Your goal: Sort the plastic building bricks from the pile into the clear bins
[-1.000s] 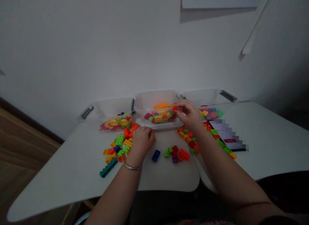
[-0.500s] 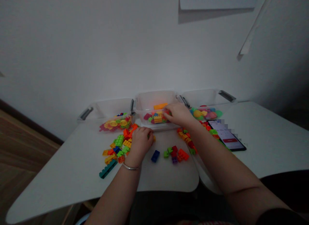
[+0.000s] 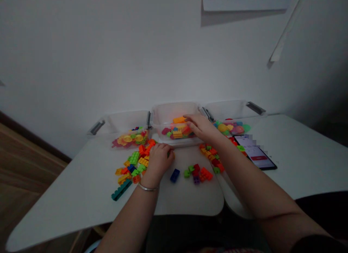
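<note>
My right hand [image 3: 201, 127] reaches over the near rim of the middle clear plastic box [image 3: 174, 108], its fingers stretched out and apart. Below the fingertips, toy building blocks lie inside, among them an orange block [image 3: 178, 119] and a red-orange one [image 3: 186, 129]. My left hand [image 3: 160, 158], with a bangle at the wrist, is curled beside the left pile of building blocks [image 3: 133, 158]. A bit of yellow shows at its fingertips, apparently a building block mostly hidden by the fingers. A dark blue block [image 3: 175, 175] lies on the table to its right.
Clear boxes with toy pieces stand left [image 3: 127, 119] and right [image 3: 228, 108]. Loose red, green and purple blocks [image 3: 196, 169] lie at mid-table; more blocks [image 3: 212, 159] lie under my right forearm. A phone [image 3: 255, 152] rests at right, a long teal block [image 3: 121, 190] at left.
The fingers of my right hand have straightened and lifted slightly, and a red-orange block now shows in the middle box beneath them. My left hand has barely moved.
</note>
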`<state>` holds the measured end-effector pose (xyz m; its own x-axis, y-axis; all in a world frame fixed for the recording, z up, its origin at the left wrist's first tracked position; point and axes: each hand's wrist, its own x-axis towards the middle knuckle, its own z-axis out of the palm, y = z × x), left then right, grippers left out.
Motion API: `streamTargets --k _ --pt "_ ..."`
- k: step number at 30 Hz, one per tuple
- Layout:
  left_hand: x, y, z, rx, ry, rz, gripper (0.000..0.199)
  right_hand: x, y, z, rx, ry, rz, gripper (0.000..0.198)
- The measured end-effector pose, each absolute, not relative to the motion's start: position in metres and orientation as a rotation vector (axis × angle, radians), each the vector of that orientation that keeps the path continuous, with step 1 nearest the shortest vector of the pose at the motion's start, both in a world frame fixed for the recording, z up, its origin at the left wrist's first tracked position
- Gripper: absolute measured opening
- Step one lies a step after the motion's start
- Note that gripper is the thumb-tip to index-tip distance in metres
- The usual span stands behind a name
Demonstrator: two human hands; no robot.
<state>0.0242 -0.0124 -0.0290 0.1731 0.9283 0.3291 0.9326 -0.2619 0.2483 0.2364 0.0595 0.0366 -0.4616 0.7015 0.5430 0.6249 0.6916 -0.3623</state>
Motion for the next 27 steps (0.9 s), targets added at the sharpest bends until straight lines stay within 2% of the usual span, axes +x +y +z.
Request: streamTargets --k 3,8,13,17,27 --pt "0.024 -0.012 -0.029 -2.402 -1.912 -0.676 0.024 0.242 0.054 0.030 -0.863 -2.009 0.220 0.041" --pt "0.026 -0.013 -0.028 -2.405 -1.915 -0.682 0.024 0.252 0.041 0.010 -0.867 -1.860 0.055 0.029" --pt "0.026 -0.013 -0.029 -2.402 -1.915 -0.677 0.024 0.264 0.032 -0.004 -1.039 -2.264 0.178 0.022" --pt "0.027 -0.013 -0.027 -2.411 -1.918 -0.682 0.024 0.269 0.023 -0.006 -1.321 -2.558 -0.082 0.021" --pt "0.027 -0.013 -0.025 -2.413 -1.949 -0.635 0.023 0.266 0.015 -0.003 -1.648 -2.504 -0.271 0.028"
